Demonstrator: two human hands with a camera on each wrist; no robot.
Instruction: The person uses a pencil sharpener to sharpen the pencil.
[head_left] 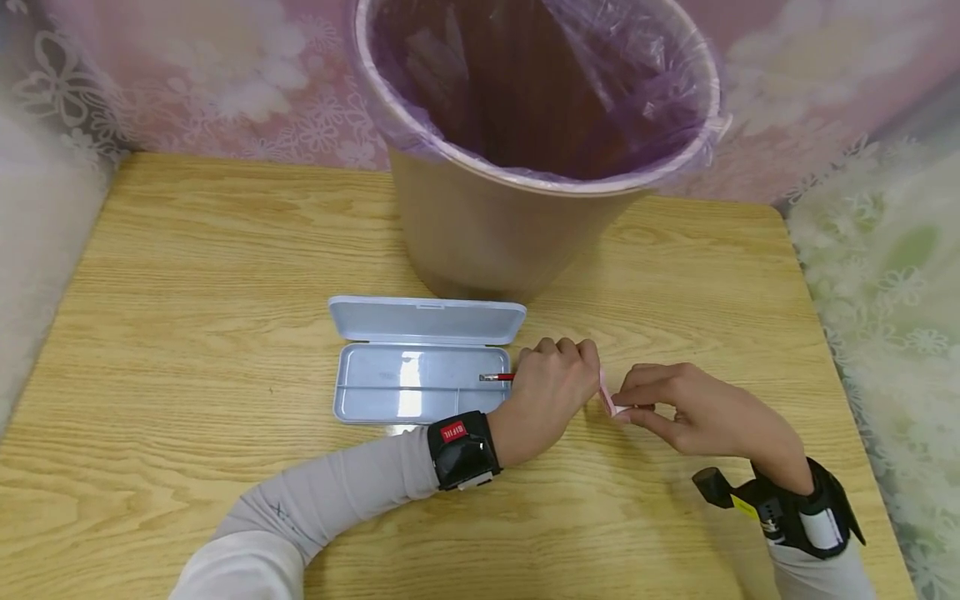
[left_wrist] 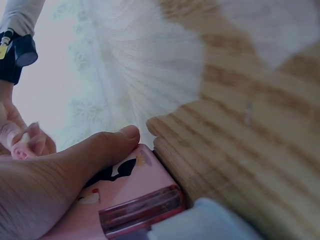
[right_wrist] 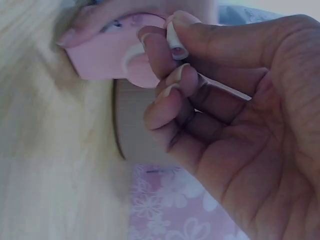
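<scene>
My left hand [head_left: 551,383] grips a pink crank pencil sharpener [left_wrist: 142,185] on the table, its thumb lying along the printed top. A see-through window shows low on the sharpener's side. From under that hand a red pencil [head_left: 506,377] with a silvery end sticks out to the left, over the pale blue pencil case [head_left: 382,362]. My right hand [head_left: 690,408] pinches the small white crank knob [right_wrist: 173,42] between thumb and index finger, at the sharpener's right side. The other right fingers curl in below the knob. In the head view, the left hand mostly covers the sharpener.
Behind the case stands a tall beige waste bin [head_left: 480,225] with a purple plastic liner [head_left: 637,125] over its rim. The case lid [head_left: 427,321] is raised at its back edge. Floral cloth [head_left: 247,108] hangs behind the wooden table [head_left: 187,333].
</scene>
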